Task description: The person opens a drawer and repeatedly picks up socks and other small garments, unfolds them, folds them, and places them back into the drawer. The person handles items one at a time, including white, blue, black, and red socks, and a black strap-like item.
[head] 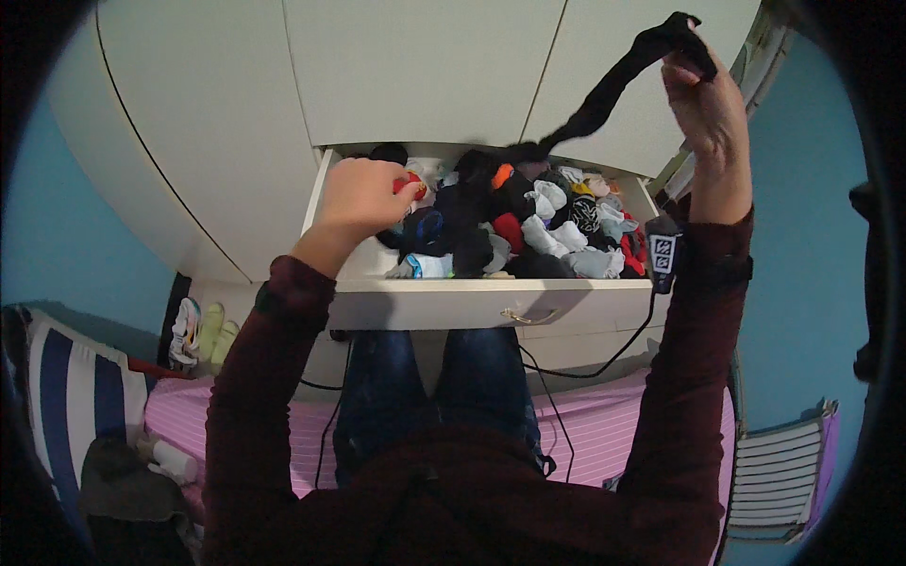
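Observation:
An open white drawer holds many socks, some rolled into balls. My right hand is raised at the upper right with a long black sock pinched in its fingers. That sock hangs down leftward to the back of the drawer, where its lower end merges with dark items. Over the drawer's left part is my left hand, its fingers bent down beside a red item; whether it grips anything is hidden. White balled socks, a red one and an orange one lie among black ones.
White cabinet fronts rise behind the drawer. A black cable runs from a device on my right wrist. Behind me is a bed with a pink striped cover. Green slippers stand at the left, and a folding rack at the right.

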Demonstrator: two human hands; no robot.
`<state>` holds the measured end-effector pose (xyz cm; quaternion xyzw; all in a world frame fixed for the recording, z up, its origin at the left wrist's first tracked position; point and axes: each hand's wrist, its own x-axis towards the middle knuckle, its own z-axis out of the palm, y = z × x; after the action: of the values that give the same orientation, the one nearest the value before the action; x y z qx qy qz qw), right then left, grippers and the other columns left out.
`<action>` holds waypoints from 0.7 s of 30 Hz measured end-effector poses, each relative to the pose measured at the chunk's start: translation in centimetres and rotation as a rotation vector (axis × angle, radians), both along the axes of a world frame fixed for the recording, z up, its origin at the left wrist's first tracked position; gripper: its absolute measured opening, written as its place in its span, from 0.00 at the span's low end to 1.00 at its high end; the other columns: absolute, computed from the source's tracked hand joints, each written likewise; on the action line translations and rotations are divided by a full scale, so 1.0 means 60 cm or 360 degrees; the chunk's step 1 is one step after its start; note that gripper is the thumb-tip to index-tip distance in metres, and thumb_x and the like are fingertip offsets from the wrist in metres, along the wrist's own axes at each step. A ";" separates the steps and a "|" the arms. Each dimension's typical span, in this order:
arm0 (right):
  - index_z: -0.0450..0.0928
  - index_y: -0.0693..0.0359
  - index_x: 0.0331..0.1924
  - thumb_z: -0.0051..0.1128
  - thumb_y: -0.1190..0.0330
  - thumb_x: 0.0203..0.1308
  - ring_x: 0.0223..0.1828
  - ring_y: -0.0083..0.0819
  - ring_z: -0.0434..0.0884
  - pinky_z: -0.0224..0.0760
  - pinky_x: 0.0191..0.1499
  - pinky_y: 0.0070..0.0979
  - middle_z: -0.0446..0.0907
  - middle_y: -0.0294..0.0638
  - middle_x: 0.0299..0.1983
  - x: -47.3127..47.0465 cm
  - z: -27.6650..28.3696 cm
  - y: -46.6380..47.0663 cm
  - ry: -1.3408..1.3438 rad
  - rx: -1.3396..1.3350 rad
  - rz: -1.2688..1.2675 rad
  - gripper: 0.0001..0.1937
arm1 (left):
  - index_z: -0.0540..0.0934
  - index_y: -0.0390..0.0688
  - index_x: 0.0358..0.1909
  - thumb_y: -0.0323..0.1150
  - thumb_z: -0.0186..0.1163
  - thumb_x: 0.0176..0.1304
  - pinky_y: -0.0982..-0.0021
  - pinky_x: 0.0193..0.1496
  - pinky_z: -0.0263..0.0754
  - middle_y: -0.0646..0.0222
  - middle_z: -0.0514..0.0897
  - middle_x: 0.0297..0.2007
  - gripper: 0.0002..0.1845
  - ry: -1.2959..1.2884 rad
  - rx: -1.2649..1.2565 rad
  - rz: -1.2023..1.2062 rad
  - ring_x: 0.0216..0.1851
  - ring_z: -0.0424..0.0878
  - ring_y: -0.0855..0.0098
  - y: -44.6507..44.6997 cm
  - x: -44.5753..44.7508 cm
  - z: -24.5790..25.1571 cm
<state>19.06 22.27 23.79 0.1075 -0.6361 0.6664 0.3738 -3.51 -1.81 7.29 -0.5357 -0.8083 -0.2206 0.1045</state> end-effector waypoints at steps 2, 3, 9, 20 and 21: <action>0.78 0.63 0.38 0.57 0.67 0.64 0.25 0.13 0.66 0.62 0.27 0.09 0.73 0.30 0.29 -0.001 0.012 0.003 -0.0025 -0.0045 -0.0071 0.07 | 0.80 0.47 0.51 0.49 0.61 0.56 0.70 0.30 0.72 0.65 0.84 0.31 0.24 -0.0162 -0.0036 0.0027 0.26 0.80 0.69 0.001 -0.006 0.002; 0.78 0.63 0.39 0.57 0.67 0.64 0.26 0.13 0.66 0.61 0.27 0.08 0.73 0.30 0.30 -0.006 0.014 -0.002 -0.0063 -0.0027 -0.0118 0.08 | 0.77 0.46 0.55 0.51 0.62 0.55 0.68 0.38 0.72 0.62 0.82 0.38 0.28 -0.0295 0.0161 -0.0203 0.35 0.79 0.65 0.005 -0.006 0.003; 0.78 0.60 0.39 0.53 0.56 0.65 0.36 0.26 0.73 0.65 0.40 0.22 0.78 0.34 0.35 -0.065 0.023 -0.095 -0.0276 0.0363 -0.0089 0.14 | 0.61 0.38 0.66 0.54 0.65 0.53 0.68 0.55 0.64 0.55 0.71 0.56 0.45 -0.0938 0.0350 -0.0812 0.53 0.68 0.62 0.092 0.054 0.012; 0.77 0.61 0.45 0.57 0.63 0.64 0.28 0.13 0.65 0.60 0.29 0.09 0.73 0.28 0.32 0.003 0.041 0.055 -0.0113 -0.0154 -0.0682 0.12 | 0.71 0.38 0.43 0.35 0.53 0.68 0.78 0.38 0.69 0.72 0.79 0.30 0.10 -0.1840 0.0435 -0.1102 0.33 0.76 0.81 0.048 0.033 -0.017; 0.77 0.59 0.45 0.57 0.62 0.65 0.28 0.12 0.65 0.61 0.29 0.10 0.73 0.27 0.32 0.022 0.031 0.072 -0.0150 -0.0057 -0.0662 0.11 | 0.71 0.38 0.43 0.35 0.53 0.68 0.79 0.35 0.68 0.73 0.79 0.28 0.10 -0.1817 0.0447 -0.1050 0.31 0.74 0.82 0.033 0.021 -0.013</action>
<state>20.35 26.56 25.63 -0.0641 -0.6495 0.5904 0.4749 -2.26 0.18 6.53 -0.5352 -0.4943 -0.5927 -0.3434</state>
